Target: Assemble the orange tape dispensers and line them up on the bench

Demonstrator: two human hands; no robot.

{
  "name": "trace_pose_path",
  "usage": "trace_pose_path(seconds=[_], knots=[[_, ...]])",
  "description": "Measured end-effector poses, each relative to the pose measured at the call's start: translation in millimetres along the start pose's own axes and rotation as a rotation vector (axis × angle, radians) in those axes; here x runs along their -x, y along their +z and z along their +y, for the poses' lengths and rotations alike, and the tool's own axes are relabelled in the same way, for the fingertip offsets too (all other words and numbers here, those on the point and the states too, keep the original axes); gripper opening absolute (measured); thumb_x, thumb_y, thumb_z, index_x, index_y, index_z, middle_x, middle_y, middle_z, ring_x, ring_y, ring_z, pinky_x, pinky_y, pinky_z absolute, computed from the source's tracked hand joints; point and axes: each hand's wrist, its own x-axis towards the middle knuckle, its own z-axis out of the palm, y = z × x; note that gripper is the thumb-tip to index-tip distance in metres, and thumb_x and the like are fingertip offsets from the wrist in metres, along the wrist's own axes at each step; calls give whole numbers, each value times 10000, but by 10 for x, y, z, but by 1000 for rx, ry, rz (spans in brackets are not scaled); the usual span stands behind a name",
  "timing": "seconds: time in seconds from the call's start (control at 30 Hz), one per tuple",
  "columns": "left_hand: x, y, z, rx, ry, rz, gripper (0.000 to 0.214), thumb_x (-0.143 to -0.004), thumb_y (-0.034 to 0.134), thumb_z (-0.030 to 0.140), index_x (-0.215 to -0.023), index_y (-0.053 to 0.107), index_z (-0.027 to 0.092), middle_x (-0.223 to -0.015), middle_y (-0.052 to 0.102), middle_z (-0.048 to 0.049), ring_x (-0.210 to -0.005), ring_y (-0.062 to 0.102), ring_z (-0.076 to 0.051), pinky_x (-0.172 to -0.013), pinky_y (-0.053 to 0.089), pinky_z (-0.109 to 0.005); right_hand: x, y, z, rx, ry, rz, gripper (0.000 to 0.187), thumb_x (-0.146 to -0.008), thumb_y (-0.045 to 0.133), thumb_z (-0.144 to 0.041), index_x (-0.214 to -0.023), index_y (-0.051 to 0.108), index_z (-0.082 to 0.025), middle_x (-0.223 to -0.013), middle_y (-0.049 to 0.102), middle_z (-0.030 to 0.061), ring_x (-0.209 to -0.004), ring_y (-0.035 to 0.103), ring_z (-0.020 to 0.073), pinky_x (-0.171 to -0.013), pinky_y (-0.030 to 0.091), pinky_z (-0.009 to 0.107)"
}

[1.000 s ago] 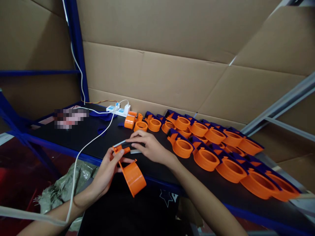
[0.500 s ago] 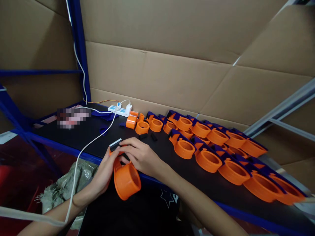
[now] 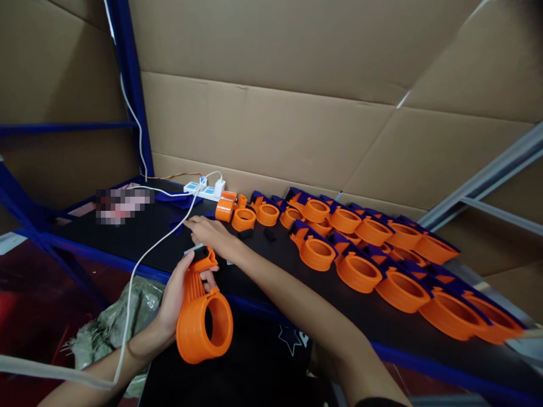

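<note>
My left hand (image 3: 172, 297) is wrapped round the handle of an orange tape dispenser (image 3: 190, 345), its ring hanging downward. At the top of the dispenser sit a black part and a pale toothed blade (image 3: 194, 249). My right hand (image 3: 211, 233) reaches over the black table beyond it, fingers stretched forward and partly hidden. Its fingertips are beside a small dark blue piece (image 3: 176, 228); I cannot make out whether they touch it. Another dark blue piece (image 3: 207, 215) lies just behind that hand.
Rows of orange dispensers with dark blue covers (image 3: 360, 274) fill the table's right side. Small black parts (image 3: 270, 234) lie near an orange tape roll (image 3: 224, 206). A white power strip (image 3: 203, 190) stands at the back; its white cable (image 3: 159, 244) crosses in front of me.
My right hand has let go of the dispenser's top and moved forward to the blue pieces. The dispenser, still in my left hand, has shifted slightly left and down.
</note>
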Motion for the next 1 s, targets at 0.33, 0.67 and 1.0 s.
trace_pose_path(seconds=[0.33, 0.67, 1.0], knots=[[15, 32, 4, -121, 100, -23, 545, -923, 497, 587, -841, 734, 103, -579, 641, -63, -518, 603, -170, -557, 498, -269, -172, 104, 0, 32, -73, 0, 258, -928, 669, -326, -1147, 627, -196, -1214, 640, 95, -1119, 565, 247, -892, 515, 363], [-20, 8, -23, -132, 87, -30, 548, -912, 511, 597, -837, 733, 101, -579, 646, -64, -506, 592, -161, -544, 498, -265, 351, -197, 250, -135, 4, -57, 130, -820, 777, -250, -871, 701, -158, -1010, 636, 51, -844, 596, 144, -693, 423, 245], [-10, 54, 23, -52, 130, 114, 412, -903, 622, 479, -1207, 621, 201, -995, 773, -101, -535, 679, -153, -555, 568, -294, 764, -608, 317, -348, 66, 2, 136, -836, 748, -262, -903, 700, -154, -882, 706, 48, -751, 651, 141, -690, 472, 250]])
